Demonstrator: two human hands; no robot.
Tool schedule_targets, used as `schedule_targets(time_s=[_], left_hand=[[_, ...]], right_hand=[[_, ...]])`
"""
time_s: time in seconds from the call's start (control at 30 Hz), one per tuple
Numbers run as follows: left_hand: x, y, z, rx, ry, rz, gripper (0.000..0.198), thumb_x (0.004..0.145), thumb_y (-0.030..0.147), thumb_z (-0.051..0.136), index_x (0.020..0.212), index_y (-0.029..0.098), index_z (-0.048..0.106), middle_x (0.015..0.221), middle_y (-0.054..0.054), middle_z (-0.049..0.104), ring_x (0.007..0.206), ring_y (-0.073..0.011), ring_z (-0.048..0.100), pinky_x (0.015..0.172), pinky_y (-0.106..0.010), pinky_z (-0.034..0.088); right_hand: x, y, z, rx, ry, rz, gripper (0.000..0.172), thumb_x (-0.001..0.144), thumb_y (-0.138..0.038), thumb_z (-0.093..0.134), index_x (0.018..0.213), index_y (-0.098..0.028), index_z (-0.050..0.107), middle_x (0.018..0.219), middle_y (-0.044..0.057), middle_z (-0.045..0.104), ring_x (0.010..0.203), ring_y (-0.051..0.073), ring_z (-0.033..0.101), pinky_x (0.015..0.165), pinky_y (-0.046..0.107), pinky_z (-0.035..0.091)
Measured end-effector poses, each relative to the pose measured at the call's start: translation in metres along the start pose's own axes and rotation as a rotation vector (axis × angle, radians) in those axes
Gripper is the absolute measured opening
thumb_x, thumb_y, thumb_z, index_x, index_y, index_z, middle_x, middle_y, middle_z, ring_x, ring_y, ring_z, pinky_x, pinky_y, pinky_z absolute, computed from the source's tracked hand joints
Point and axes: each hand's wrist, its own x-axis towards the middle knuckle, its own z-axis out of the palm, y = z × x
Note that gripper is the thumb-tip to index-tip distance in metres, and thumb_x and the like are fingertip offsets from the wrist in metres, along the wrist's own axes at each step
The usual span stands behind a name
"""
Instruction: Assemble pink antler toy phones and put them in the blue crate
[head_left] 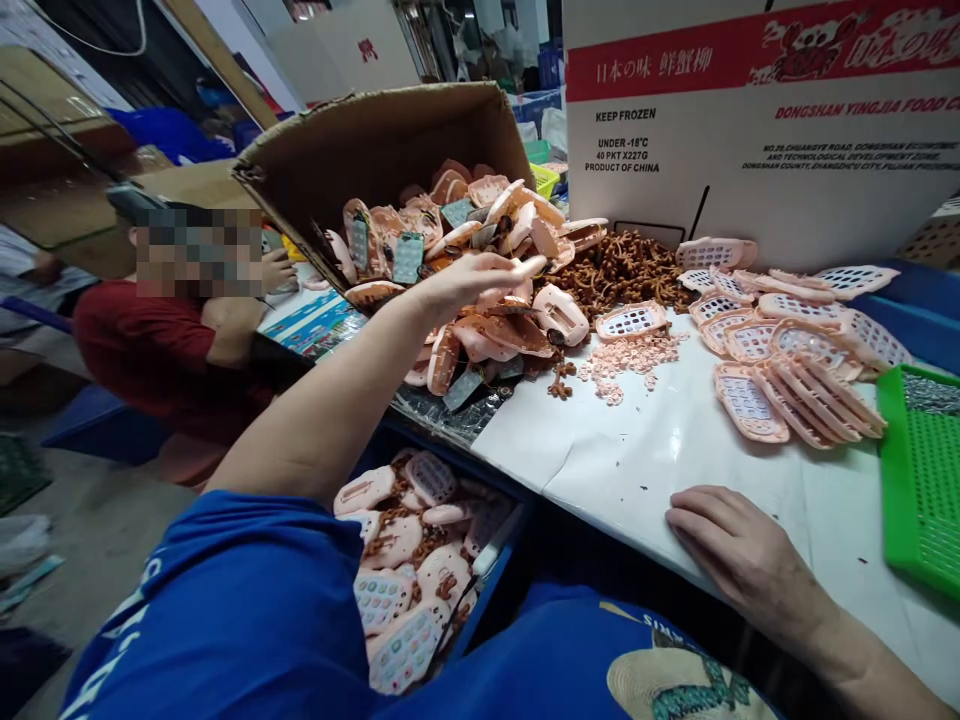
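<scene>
Loosely heaped pink shells (559, 312), perhaps plastic; left hand (469, 280) spread over them.

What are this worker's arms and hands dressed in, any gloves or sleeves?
No gloves, rings or watch show: the left hand and right hand are bare, as are both forearms. A bright blue short sleeve with white lettering covers the left upper arm; the right sleeve is out of view.
</scene>
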Motion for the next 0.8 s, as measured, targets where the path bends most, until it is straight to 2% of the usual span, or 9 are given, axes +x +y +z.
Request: schedule_targets(time_s=[0.1,0.17,0.33,0.43,0.53,0.7,0.8], left_hand=[[-0.001,0.001,-0.008,-0.334,0.021,0.046,0.062,0.071,0.055,0.069,0.123,0.021,0.063,0.111,-0.008,0.07,0.112,-0.032,0.063,0.09,-0.041,0.054],[-0.002,0.0,-0.011,-0.449,0.047,0.059,0.064,0.072,0.057,0.067,0.125,0.023,0.061,0.107,-0.007,0.072,0.112,-0.032,0.064,0.087,-0.041,0.056],[-0.007,0.001,-0.012,-0.459,0.175,0.152,0.076,0.076,0.076,0.054,0.125,0.017,0.058,0.103,-0.008,0.072,0.119,-0.0342,0.06,0.092,-0.043,0.055],[-0.014,0.005,-0.013,-0.501,0.246,0.26,0.078,0.078,0.077,0.051,0.13,0.02,0.055,0.114,-0.007,0.07,0.124,-0.0325,0.055,0.095,-0.042,0.053],[-0.02,0.008,-0.016,-0.573,0.265,0.338,0.076,0.08,0.077,0.047,0.133,0.023,0.053,0.123,-0.005,0.067,0.126,-0.0306,0.052,0.097,-0.04,0.052],[-0.029,0.018,-0.005,-0.577,0.265,0.372,0.075,0.078,0.078,0.05,0.133,0.027,0.054,0.125,-0.005,0.066,0.128,-0.0319,0.051,0.095,-0.037,0.052],[-0.036,0.026,0.009,-0.568,0.256,0.369,0.071,0.082,0.071,0.048,0.137,0.026,0.052,0.126,-0.007,0.065,0.129,-0.0331,0.052,0.092,-0.036,0.053]], right_hand=[[0.0,0.0,0.0,0.028,0.005,0.003,0.022,0.092,-0.007,0.053,0.11,-0.017,0.062,0.109,0.01,0.068,0.101,0.02,0.062,0.087,0.037,0.056],[0.001,0.0,-0.001,0.053,0.02,0.005,0.021,0.093,-0.008,0.053,0.109,-0.018,0.062,0.108,0.01,0.068,0.101,0.02,0.063,0.086,0.036,0.057],[0.001,0.0,-0.003,0.119,0.036,0.062,0.022,0.094,-0.01,0.053,0.111,-0.02,0.062,0.108,0.009,0.067,0.1,0.018,0.064,0.085,0.033,0.058],[0.001,-0.002,-0.004,0.152,0.044,0.096,0.021,0.094,-0.012,0.054,0.109,-0.022,0.064,0.108,0.008,0.067,0.1,0.017,0.065,0.086,0.031,0.059],[0.005,-0.004,-0.008,0.171,0.064,0.111,0.02,0.095,-0.014,0.054,0.108,-0.024,0.066,0.106,0.008,0.07,0.098,0.017,0.068,0.083,0.03,0.06],[0.04,-0.001,-0.021,0.249,0.085,0.15,0.018,0.094,-0.021,0.056,0.105,-0.025,0.069,0.103,0.006,0.073,0.094,0.017,0.071,0.084,0.03,0.06],[0.079,0.001,-0.026,0.405,0.108,0.289,0.015,0.093,-0.029,0.059,0.102,-0.023,0.069,0.098,0.005,0.074,0.089,0.018,0.071,0.081,0.032,0.059]])
